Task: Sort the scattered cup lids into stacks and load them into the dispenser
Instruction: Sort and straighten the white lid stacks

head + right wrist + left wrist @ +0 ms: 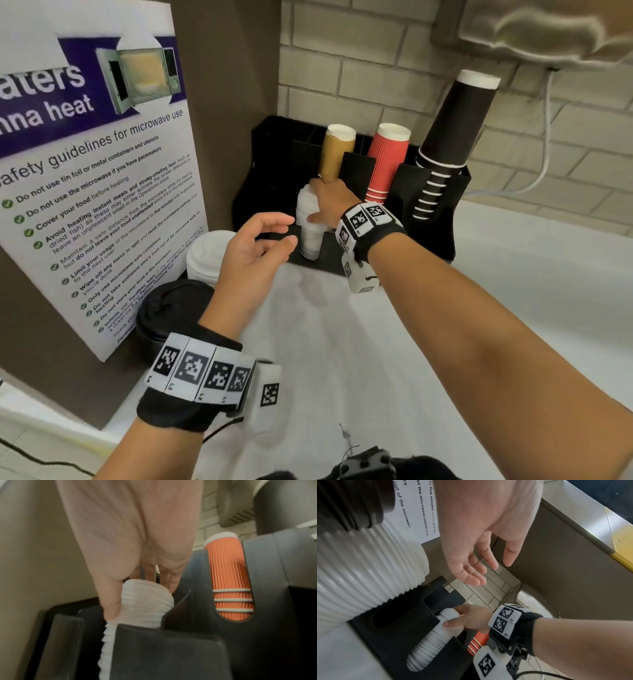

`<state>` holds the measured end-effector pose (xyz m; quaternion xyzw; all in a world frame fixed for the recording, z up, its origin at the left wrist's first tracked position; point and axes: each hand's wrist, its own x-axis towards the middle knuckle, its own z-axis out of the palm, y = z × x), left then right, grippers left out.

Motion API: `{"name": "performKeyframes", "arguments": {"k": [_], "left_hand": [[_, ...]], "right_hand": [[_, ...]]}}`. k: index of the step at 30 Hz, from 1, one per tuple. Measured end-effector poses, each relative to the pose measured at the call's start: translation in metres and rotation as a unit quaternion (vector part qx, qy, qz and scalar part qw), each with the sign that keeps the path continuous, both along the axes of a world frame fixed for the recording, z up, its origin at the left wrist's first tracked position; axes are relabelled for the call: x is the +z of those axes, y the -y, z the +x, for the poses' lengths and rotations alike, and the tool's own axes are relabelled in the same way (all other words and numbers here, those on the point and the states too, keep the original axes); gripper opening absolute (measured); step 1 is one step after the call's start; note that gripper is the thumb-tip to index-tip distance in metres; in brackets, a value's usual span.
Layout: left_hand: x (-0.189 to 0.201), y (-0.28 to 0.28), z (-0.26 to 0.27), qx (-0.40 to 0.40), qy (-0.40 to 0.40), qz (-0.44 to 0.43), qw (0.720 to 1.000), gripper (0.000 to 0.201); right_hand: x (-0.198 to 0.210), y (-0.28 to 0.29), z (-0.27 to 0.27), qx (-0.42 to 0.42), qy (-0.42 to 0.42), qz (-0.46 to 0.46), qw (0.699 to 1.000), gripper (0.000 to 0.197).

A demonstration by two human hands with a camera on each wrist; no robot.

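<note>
The right hand (330, 205) gripped the top of a white lid stack (310, 224) standing in a front slot of the black dispenser (430, 209). The left hand (255, 253) hovered at 7 o'clock of it, fingers relaxed, holding nothing. More white lids (205, 255) and black lids (171, 308) waited on the tabletop (479, 308) at its 8 o'clock.
</note>
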<state>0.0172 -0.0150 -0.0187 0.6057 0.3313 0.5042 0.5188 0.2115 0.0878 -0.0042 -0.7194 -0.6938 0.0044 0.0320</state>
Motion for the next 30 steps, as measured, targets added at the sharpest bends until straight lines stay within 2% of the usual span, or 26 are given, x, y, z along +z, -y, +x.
{"name": "performKeyframes", "arguments": {"k": [2,8,11,15,21,23,24,26,27,28,30], "left_hand": [[-0.002,-0.001,0.000,-0.002,0.001,-0.001,1.000,0.027],[-0.005,-0.002,0.001,-0.006,0.007,0.001,1.000,0.026],[-0.003,-0.003,0.001,-0.006,0.018,0.003,1.000,0.026],[0.001,-0.006,0.000,-0.001,0.031,0.011,0.999,0.026],[0.010,-0.005,0.000,-0.018,0.016,0.038,0.999,0.026],[0.019,-0.005,-0.004,-0.046,-0.014,0.069,0.996,0.025],[0.026,-0.005,-0.008,-0.063,-0.041,0.092,0.993,0.024],[0.038,-0.006,-0.017,-0.082,-0.117,0.147,0.979,0.020],[0.044,-0.006,-0.023,-0.079,-0.163,0.170,0.969,0.016],[0.050,-0.006,-0.030,-0.070,-0.217,0.182,0.956,0.012],[0.055,-0.007,-0.045,-0.037,-0.354,0.188,0.916,0.017]], "right_hand": [[0.000,0.002,-0.001,0.003,-0.015,0.015,1.000,0.065],[-0.011,0.009,-0.009,0.010,0.064,0.004,0.998,0.043],[-0.010,0.011,-0.006,0.014,0.065,-0.008,0.998,0.053],[-0.002,0.014,0.003,0.025,-0.014,0.025,0.999,0.073],[0.005,0.024,0.001,0.035,-0.049,0.030,0.998,0.081],[0.011,0.034,-0.004,0.043,-0.107,0.068,0.991,0.076],[0.014,0.040,-0.008,0.052,-0.144,0.098,0.983,0.065],[0.017,0.055,-0.023,0.077,-0.215,0.122,0.966,0.031],[0.018,0.063,-0.032,0.091,-0.235,0.082,0.964,0.019],[0.016,0.072,-0.041,0.104,-0.243,0.007,0.964,0.017],[0.006,0.088,-0.061,0.131,-0.222,-0.189,0.947,0.030]]}}
